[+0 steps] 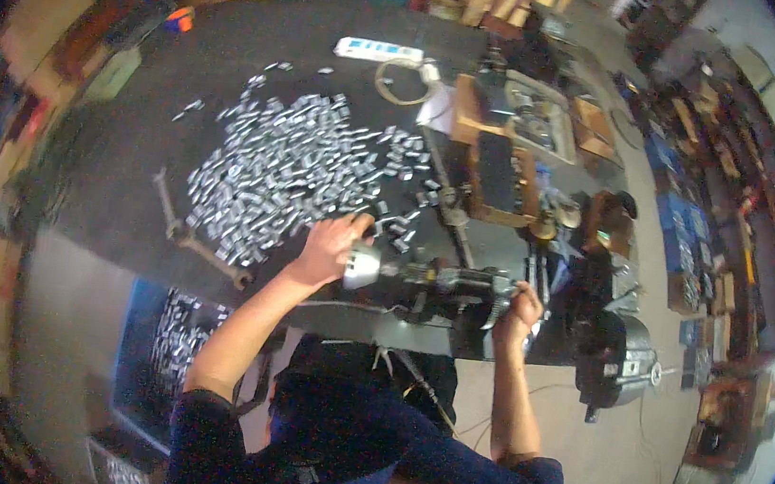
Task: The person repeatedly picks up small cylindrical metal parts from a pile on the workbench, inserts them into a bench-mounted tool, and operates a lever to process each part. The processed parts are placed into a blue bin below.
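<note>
A small dark bench machine (459, 288) with a silver, cone-shaped chuck (364, 267) at its left end lies along the near edge of the table. My left hand (325, 246) is at the chuck, fingers curled in front of its open face; whatever they pinch is too small to make out. At the machine's right end, beside a round toothed wheel (499, 304), my right hand (521, 312) has its fingers closed, and the part they grip is hidden. Just beyond my left hand spreads a large heap of small shiny metal cylinders (296, 160).
Wrenches (205, 250) lie left of the heap. A white power strip (381, 51) and a coiled cable (396, 85) sit at the back. Wooden boxes (502, 198) stand to the right, near a dark motor (618, 359). A blue bin (140, 329) of metal pieces is below the table's left edge.
</note>
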Action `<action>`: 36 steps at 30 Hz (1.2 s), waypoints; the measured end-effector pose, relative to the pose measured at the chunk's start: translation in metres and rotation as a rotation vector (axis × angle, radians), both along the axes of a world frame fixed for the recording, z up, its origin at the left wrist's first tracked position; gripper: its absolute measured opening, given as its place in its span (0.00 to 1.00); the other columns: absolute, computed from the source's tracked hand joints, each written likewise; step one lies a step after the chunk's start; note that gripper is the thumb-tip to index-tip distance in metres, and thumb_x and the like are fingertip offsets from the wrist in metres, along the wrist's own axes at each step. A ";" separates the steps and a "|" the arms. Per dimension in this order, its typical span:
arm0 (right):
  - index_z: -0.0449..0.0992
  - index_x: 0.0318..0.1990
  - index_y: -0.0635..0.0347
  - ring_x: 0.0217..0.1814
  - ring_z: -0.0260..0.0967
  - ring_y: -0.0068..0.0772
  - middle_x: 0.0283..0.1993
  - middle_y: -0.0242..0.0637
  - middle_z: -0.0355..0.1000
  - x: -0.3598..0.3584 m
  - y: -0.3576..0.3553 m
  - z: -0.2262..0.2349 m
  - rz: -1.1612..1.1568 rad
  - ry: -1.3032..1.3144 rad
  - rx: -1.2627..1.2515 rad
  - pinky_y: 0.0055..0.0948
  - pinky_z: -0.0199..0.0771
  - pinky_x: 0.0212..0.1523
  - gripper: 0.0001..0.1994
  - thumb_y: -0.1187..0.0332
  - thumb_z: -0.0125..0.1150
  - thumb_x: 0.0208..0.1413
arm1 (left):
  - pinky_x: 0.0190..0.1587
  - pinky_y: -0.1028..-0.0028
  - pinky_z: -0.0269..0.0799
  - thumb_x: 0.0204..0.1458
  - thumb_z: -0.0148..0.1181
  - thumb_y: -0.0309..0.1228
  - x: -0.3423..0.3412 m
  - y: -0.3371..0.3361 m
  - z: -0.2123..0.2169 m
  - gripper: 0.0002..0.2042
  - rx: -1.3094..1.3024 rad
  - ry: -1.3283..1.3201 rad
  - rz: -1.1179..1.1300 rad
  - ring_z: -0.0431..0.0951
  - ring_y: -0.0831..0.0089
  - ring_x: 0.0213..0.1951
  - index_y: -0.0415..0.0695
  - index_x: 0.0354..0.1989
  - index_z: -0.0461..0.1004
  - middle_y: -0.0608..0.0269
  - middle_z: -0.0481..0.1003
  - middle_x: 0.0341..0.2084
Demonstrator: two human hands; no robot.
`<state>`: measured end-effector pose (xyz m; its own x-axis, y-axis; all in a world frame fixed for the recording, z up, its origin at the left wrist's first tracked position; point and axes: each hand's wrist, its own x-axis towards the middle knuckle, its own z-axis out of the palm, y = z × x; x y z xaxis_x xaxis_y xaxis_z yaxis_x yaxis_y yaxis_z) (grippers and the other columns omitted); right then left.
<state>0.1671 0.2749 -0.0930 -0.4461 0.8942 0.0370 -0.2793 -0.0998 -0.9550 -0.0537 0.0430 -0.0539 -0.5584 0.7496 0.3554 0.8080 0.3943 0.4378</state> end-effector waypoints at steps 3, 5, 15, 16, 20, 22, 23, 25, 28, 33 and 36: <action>0.70 0.24 0.65 0.18 0.51 0.14 0.19 0.26 0.60 0.006 -0.006 0.003 0.053 -0.023 -0.059 0.15 0.47 0.17 0.06 0.73 0.47 0.42 | 0.28 0.65 0.67 0.41 0.53 0.32 -0.002 0.035 -0.016 0.11 -0.149 0.156 -0.025 0.72 0.59 0.23 0.41 0.33 0.65 0.55 0.69 0.22; 0.69 0.25 0.65 0.18 0.52 0.14 0.19 0.25 0.59 0.011 -0.017 0.019 0.091 0.058 -0.194 0.14 0.50 0.17 0.05 0.74 0.47 0.42 | 0.28 0.65 0.67 0.41 0.53 0.32 -0.001 0.037 -0.018 0.10 -0.159 0.156 0.048 0.72 0.59 0.23 0.41 0.31 0.65 0.55 0.69 0.22; 0.69 0.28 0.64 0.15 0.52 0.15 0.20 0.26 0.61 0.018 -0.017 0.011 0.079 0.093 -0.139 0.14 0.50 0.14 0.06 0.71 0.47 0.48 | 0.29 0.80 0.67 0.43 0.50 0.18 0.009 -0.045 0.035 0.06 0.579 -1.173 -0.106 0.70 0.80 0.25 0.36 0.31 0.67 0.65 0.69 0.23; 0.69 0.28 0.64 0.16 0.54 0.15 0.22 0.26 0.62 0.016 -0.018 0.013 0.077 0.111 -0.165 0.14 0.53 0.16 0.06 0.71 0.46 0.48 | 0.30 0.80 0.67 0.44 0.49 0.20 0.012 -0.053 0.042 0.07 0.592 -1.140 -0.119 0.71 0.78 0.25 0.36 0.33 0.67 0.64 0.70 0.22; 0.69 0.28 0.63 0.22 0.58 0.16 0.22 0.26 0.62 0.017 -0.010 0.005 0.098 0.069 -0.127 0.14 0.57 0.22 0.06 0.71 0.46 0.48 | 0.30 0.78 0.68 0.45 0.49 0.23 0.014 -0.070 0.055 0.08 0.620 -1.116 -0.180 0.74 0.73 0.24 0.35 0.35 0.67 0.61 0.72 0.21; 0.69 0.29 0.63 0.23 0.58 0.17 0.22 0.26 0.62 0.017 -0.010 0.006 0.132 0.081 -0.170 0.14 0.58 0.23 0.06 0.70 0.47 0.47 | 0.29 0.77 0.69 0.45 0.49 0.23 0.012 -0.069 0.053 0.08 0.640 -1.136 -0.182 0.75 0.71 0.24 0.35 0.34 0.67 0.59 0.72 0.21; 0.69 0.29 0.63 0.24 0.58 0.17 0.22 0.26 0.62 0.017 -0.009 0.006 0.147 0.087 -0.193 0.14 0.58 0.24 0.07 0.70 0.47 0.47 | 0.28 0.77 0.70 0.45 0.50 0.23 0.013 -0.068 0.054 0.07 0.668 -1.159 -0.176 0.75 0.71 0.24 0.35 0.33 0.67 0.59 0.72 0.21; 0.68 0.28 0.62 0.21 0.57 0.16 0.21 0.25 0.61 0.020 -0.006 0.003 0.124 0.058 -0.184 0.14 0.55 0.21 0.07 0.68 0.48 0.48 | 0.27 0.76 0.71 0.45 0.51 0.24 0.014 -0.067 0.056 0.05 0.720 -1.213 -0.171 0.75 0.71 0.24 0.35 0.30 0.67 0.59 0.71 0.21; 0.68 0.26 0.59 0.16 0.54 0.14 0.19 0.23 0.61 0.018 -0.011 0.006 0.114 0.030 -0.136 0.13 0.50 0.15 0.06 0.67 0.48 0.48 | 0.26 0.75 0.72 0.46 0.53 0.24 0.016 -0.063 0.050 0.05 0.807 -1.241 -0.186 0.75 0.71 0.24 0.38 0.25 0.65 0.60 0.70 0.21; 0.69 0.26 0.59 0.16 0.54 0.12 0.19 0.23 0.62 0.012 -0.018 0.013 0.060 -0.010 -0.149 0.13 0.50 0.15 0.07 0.67 0.47 0.50 | 0.25 0.77 0.72 0.47 0.54 0.23 0.024 -0.061 0.053 0.07 0.821 -1.171 -0.190 0.74 0.73 0.23 0.39 0.24 0.62 0.62 0.69 0.19; 0.69 0.26 0.59 0.16 0.54 0.13 0.20 0.24 0.61 0.013 -0.015 0.008 0.072 0.013 -0.128 0.13 0.50 0.13 0.08 0.67 0.47 0.50 | 0.23 0.77 0.70 0.48 0.53 0.24 0.032 -0.061 0.059 0.06 0.783 -1.150 -0.203 0.73 0.76 0.22 0.37 0.28 0.63 0.63 0.69 0.18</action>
